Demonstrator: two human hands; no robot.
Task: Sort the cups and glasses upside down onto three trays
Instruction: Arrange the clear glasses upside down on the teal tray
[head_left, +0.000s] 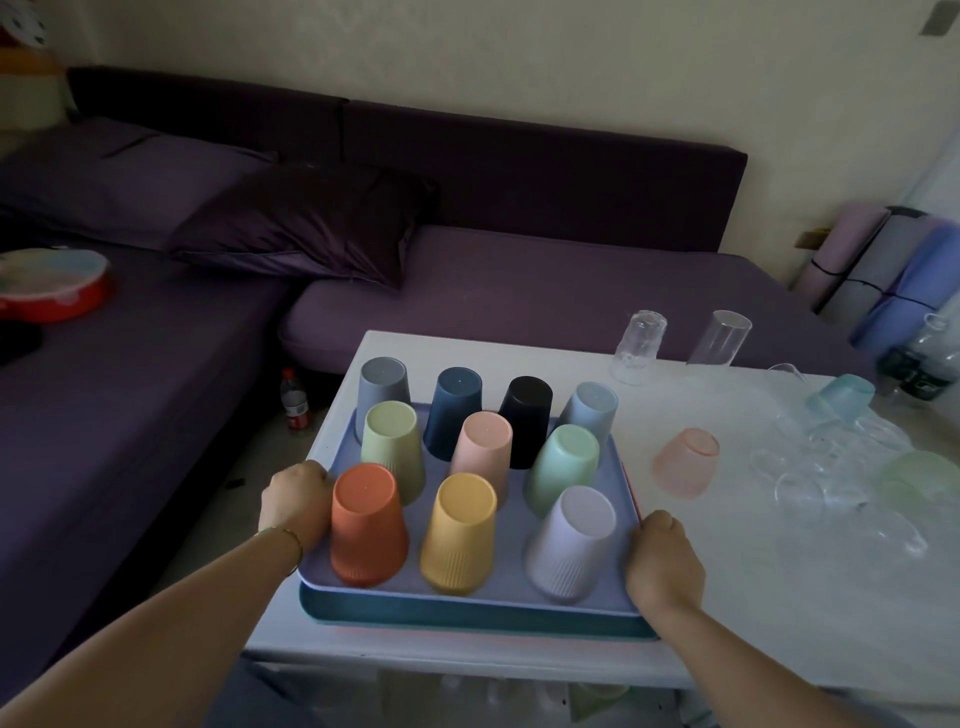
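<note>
A lavender tray (470, 603) sits on top of a teal tray (467, 621) and a pink one at the table's near left. Several coloured plastic cups stand upside down on it, among them an orange cup (368, 525), a yellow cup (460, 535) and a lilac cup (574, 543). My left hand (293, 501) grips the tray's left rim. My right hand (660, 561) grips its right rim. On the bare table stand a frosted pink glass (684, 462), a teal glass (841, 397), a green glass (919, 480) and two clear glasses (640, 345), (721, 338), all upside down.
The white table (779, 597) carries several clear glasses (826, 467) bunched at the right. A purple sofa bed (519, 280) lies behind and to the left. A cola bottle (295, 400) stands on the floor by the table's left edge. Rolled mats (883, 275) lean at the far right.
</note>
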